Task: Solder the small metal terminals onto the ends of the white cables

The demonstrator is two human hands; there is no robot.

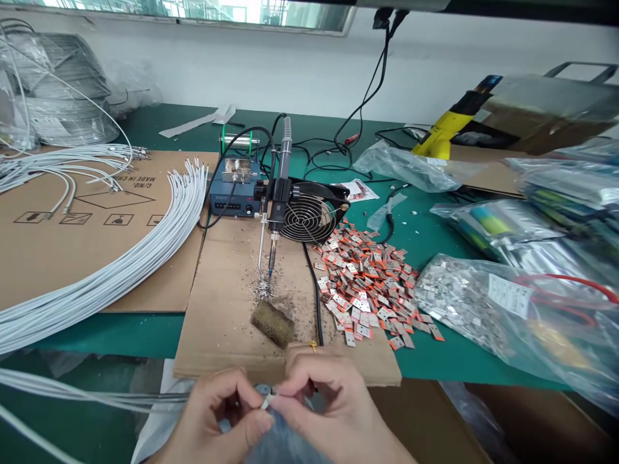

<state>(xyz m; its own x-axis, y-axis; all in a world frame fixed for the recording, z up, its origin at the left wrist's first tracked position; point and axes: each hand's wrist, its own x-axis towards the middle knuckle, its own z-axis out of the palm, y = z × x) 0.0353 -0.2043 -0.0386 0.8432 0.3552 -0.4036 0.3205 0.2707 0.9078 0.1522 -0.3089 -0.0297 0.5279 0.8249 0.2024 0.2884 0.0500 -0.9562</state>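
Note:
Near the bottom centre, my left hand (227,412) and my right hand (329,399) meet at the fingertips, just in front of the cardboard sheet's edge. My left thumb and forefinger pinch a small pale piece (265,402), perhaps a cable end. My right fingers are pinched against its other side; exactly what they grip is too small to tell. White cables (120,398) run from the left toward my left hand. A brown sponge (273,324) lies just beyond my hands, below the upright soldering iron (275,219) in its stand.
A bundle of white cables (159,238) lies at left. Orange-and-metal pieces (367,283) are heaped right of centre, beside a black fan (307,216). Plastic bags (464,296) cover the right side. A blue soldering station (232,196) and yellow tool (442,132) stand farther back.

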